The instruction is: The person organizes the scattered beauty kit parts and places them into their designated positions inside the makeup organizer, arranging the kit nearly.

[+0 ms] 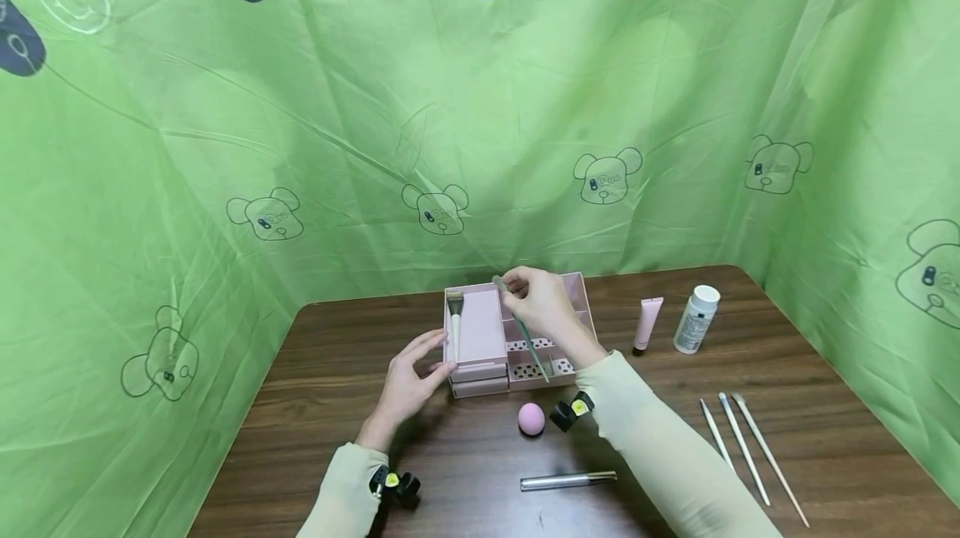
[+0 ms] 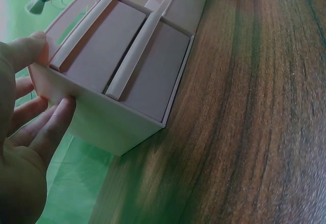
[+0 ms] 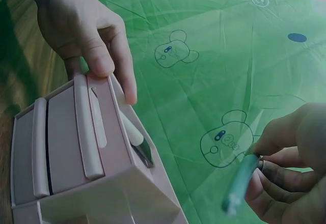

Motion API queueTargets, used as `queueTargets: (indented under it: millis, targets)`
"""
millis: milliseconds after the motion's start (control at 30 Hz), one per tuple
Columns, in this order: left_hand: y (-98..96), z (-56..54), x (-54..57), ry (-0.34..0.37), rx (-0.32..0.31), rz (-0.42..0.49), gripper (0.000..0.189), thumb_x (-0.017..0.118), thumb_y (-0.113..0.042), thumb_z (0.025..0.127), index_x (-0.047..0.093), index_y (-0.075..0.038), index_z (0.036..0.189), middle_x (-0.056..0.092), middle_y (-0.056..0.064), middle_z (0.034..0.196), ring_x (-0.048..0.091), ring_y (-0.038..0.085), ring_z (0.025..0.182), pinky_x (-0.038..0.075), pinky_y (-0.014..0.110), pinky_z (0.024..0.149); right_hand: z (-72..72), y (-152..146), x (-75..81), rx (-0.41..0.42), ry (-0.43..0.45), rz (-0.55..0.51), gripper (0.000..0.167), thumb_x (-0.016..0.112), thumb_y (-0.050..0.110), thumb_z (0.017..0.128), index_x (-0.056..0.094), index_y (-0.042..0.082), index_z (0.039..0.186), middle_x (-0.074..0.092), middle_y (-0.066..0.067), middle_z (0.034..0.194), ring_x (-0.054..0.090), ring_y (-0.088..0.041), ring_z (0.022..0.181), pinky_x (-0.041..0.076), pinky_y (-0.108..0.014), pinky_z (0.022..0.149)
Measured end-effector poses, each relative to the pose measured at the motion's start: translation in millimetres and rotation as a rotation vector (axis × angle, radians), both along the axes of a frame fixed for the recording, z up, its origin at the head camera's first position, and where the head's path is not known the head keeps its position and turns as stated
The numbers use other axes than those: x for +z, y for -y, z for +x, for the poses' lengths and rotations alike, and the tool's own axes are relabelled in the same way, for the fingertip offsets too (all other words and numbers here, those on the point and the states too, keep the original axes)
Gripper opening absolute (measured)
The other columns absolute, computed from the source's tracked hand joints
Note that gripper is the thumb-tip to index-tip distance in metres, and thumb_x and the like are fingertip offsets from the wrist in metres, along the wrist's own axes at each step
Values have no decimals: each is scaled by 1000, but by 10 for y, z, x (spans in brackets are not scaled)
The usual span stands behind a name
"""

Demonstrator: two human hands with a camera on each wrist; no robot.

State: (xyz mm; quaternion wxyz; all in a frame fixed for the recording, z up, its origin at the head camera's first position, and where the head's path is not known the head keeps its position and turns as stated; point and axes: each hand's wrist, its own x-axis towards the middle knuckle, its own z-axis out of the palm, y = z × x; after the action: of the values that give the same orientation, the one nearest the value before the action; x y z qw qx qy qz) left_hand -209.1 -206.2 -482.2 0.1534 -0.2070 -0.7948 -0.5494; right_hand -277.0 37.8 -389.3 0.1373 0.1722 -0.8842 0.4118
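A pink makeup organizer (image 1: 482, 330) stands near the back of the table, with a flat top tray and two drawers at left and compartments at right. My left hand (image 1: 408, 384) rests on its left side, the thumb at the upper front corner and fairly straight fingers along the side wall (image 2: 97, 112). A makeup brush (image 1: 455, 326) with a pale handle lies in the top tray. Above the organizer, my right hand (image 1: 543, 305) pinches a green-handled makeup brush (image 1: 529, 345). This brush slants, bristles up and away, the handle's end toward the front compartments.
A pink ball-shaped sponge (image 1: 532, 419) sits before the organizer, and a silver pen-like tube (image 1: 567, 480) lies nearer. Rightward stand a pink squeeze tube (image 1: 647, 326) and a white bottle (image 1: 697, 320). Three slim brushes (image 1: 745, 448) lie front right. Green curtains (image 1: 517, 122) surround the table.
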Motion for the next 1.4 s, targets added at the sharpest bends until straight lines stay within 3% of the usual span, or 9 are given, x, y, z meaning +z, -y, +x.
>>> queueTargets:
  millis: [233, 467, 733, 1200, 1400]
  targets:
    - [-1, 4, 0, 10, 1, -6, 48, 75, 1, 82, 58, 10, 126, 54, 28, 132, 59, 41, 115, 60, 29, 86, -43, 86, -5, -2, 8, -17, 20, 67, 11, 81, 73, 12, 99, 73, 3, 82, 67, -9, 70, 58, -22, 61]
    - [14, -3, -6, 15, 2, -13, 48, 75, -1, 83, 59, 9, 127, 55, 27, 132, 59, 40, 116, 60, 34, 88, -75, 165, 11, -10, 17, -35, 18, 68, 12, 81, 73, 14, 98, 72, 4, 82, 65, -9, 71, 58, -22, 63]
    - [15, -10, 0, -6, -1, -7, 48, 75, 1, 82, 59, 9, 126, 55, 29, 132, 58, 42, 116, 59, 25, 87, -124, 267, 31, -1, 47, -32, 19, 69, 12, 81, 72, 12, 100, 72, 2, 84, 66, -11, 72, 58, -21, 63]
    - [28, -31, -33, 10, -15, 6, 49, 76, -1, 82, 58, 10, 127, 54, 28, 133, 58, 41, 117, 59, 27, 87, -213, 405, 34, -9, 120, -23, 22, 71, 12, 83, 71, 12, 104, 71, 2, 87, 65, -13, 74, 58, -21, 62]
    - [30, -29, -41, 14, -23, 17, 50, 75, 0, 83, 57, 11, 127, 53, 29, 133, 58, 42, 117, 59, 42, 87, -235, 472, 46, -6, 122, -15, 21, 70, 13, 83, 70, 13, 104, 72, 2, 88, 66, -12, 75, 59, -22, 67]
